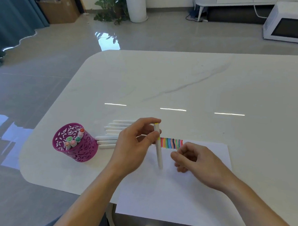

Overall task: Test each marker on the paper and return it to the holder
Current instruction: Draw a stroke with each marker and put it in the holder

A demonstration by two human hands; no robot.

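Pinching the marker [159, 155], yellow end up, in my left hand [132, 147] fingers over the paper [173, 190] at its far-left corner | right hand [199, 164] fingers curled, contents unclear | colour strokes [171, 143] along the paper's far edge | loose markers [110, 138] beside it | holder [83, 152] near the counter [183, 79] left edge
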